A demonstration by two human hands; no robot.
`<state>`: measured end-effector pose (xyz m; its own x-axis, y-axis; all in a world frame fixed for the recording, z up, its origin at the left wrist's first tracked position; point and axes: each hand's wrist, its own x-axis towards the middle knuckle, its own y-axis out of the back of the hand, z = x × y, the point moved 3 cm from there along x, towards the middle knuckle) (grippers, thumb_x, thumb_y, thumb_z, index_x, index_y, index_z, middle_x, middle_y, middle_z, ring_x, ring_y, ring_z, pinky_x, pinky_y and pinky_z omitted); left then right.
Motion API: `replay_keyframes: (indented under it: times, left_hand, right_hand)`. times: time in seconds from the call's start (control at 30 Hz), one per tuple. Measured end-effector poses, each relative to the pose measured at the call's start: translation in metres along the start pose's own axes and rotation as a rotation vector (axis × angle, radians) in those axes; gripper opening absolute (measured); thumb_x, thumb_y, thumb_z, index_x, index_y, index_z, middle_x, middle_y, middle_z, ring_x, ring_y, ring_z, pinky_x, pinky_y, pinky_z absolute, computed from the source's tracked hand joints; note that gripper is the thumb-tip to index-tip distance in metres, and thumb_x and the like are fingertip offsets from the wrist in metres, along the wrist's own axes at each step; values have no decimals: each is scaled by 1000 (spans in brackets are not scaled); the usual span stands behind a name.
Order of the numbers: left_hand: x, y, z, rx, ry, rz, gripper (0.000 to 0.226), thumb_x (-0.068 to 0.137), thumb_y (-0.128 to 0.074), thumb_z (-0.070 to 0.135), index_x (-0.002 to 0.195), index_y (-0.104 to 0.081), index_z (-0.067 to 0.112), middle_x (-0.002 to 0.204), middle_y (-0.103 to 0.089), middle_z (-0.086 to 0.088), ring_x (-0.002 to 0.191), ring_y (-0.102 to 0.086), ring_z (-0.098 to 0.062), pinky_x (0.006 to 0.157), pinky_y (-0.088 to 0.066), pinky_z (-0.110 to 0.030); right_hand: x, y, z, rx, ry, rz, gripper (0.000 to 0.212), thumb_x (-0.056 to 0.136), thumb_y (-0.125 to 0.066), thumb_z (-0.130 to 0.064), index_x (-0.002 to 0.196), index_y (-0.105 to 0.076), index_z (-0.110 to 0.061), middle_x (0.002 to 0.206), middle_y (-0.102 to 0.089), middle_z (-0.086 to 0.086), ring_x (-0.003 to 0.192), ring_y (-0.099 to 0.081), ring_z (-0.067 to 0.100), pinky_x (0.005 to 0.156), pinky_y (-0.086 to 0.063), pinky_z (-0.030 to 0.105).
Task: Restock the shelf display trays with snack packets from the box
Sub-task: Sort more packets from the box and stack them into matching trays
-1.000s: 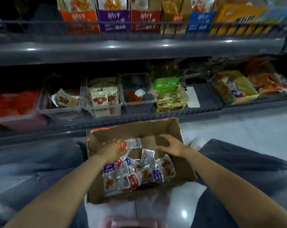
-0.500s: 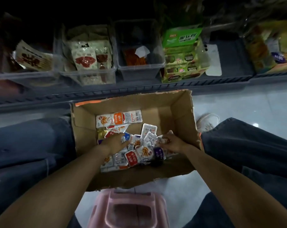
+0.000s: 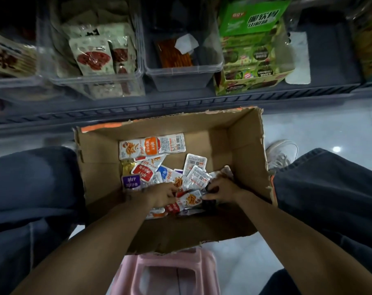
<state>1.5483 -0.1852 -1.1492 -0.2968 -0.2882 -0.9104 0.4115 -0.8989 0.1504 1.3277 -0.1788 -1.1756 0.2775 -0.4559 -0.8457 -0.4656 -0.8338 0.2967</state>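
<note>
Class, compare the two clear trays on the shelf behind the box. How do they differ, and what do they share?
The left tray is packed with pale packets printed in red. The middle tray holds only an orange packet and a white slip. The left tray looks wider than the middle tray. Both are clear plastic, side by side on the shelf.

An open cardboard box point(image 3: 104, 167) sits on the floor point(image 3: 308, 124) below the shelf point(image 3: 138, 105), between the person's knees, holding a loose pile of snack packets point(image 3: 152, 146). The left grip point(image 3: 161, 194) curls over packets in the pile, and the right grip point(image 3: 221, 190) pinches some close beside it. Clear trays point(image 3: 180, 70) and a green carton point(image 3: 253, 18) stand on the shelf.
</note>
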Motion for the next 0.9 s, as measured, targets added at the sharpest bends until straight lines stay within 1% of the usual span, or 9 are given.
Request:
replay_keyframes:
  times: [0.1,0.2,0.27,0.4,0.53,0.63,0.73,0.83,0.9]
  left_hand:
    - [3,-2,3,-30,-14,63,43,92,-60,20,134,-49,16,130,-58,-7,114,-57,-20,84,-41,-22]
    - [6,-6,4,-24,-27,101,39,89,-64,20,127,-57,17,123,-62,-6,109,-59,-19,83,-43,-22]
    - [6,-9,4,-9,-31,105,38,87,-66,22,124,-60,15,122,-63,-7,109,-59,-19,87,-45,-24]
    - [3,3,6,-107,-47,202,29,88,-65,23,116,-64,13,115,-67,-7,99,-62,-18,77,-47,-26]
    - [-4,30,6,-462,-42,348,32,78,-76,18,106,-66,6,106,-69,-15,88,-66,-22,75,-57,-34]
    - [-16,49,18,-555,-103,334,30,75,-78,21,99,-65,9,98,-68,-7,94,-66,-23,77,-53,-30]
    - [-32,66,38,-537,-183,330,43,77,-75,33,113,-63,13,115,-61,3,110,-57,-17,85,-43,-25]
    - [-52,84,63,-501,-201,423,54,79,-72,40,124,-56,16,120,-48,8,112,-50,-14,90,-37,-24]
    - [-67,92,80,-524,-248,455,40,81,-69,42,111,-59,19,113,-56,7,93,-59,-10,77,-47,-20]
  right_hand:
    - [0,-5,1,55,11,17,31,77,-76,-35,82,-71,-5,87,-67,8,86,-62,21,82,-48,34]
    - [1,-8,1,26,47,-10,19,81,-74,-30,68,-66,-19,73,-60,-1,71,-55,11,65,-40,19]
    - [2,-12,3,32,43,-9,16,83,-72,-27,75,-72,-13,78,-68,4,67,-52,6,60,-35,14]
    - [6,0,0,148,67,82,27,84,-71,-26,93,-74,-1,97,-72,11,86,-64,17,79,-47,23]
    - [-2,26,-19,490,34,209,24,84,-70,-26,70,-71,-7,57,-64,-8,51,-55,-2,54,-42,11]
    - [-14,48,-40,649,79,249,26,84,-70,-25,62,-66,-13,56,-64,-5,51,-56,4,54,-42,19]
    - [-29,67,-67,668,141,239,26,86,-68,-25,63,-64,-13,53,-61,-4,46,-52,7,52,-42,20]
    - [-46,82,-91,683,195,224,20,86,-67,-27,71,-65,-14,72,-70,1,62,-64,10,61,-50,19]
    - [-60,93,-101,691,224,248,19,87,-66,-29,74,-65,-15,79,-72,4,68,-68,11,63,-53,20]
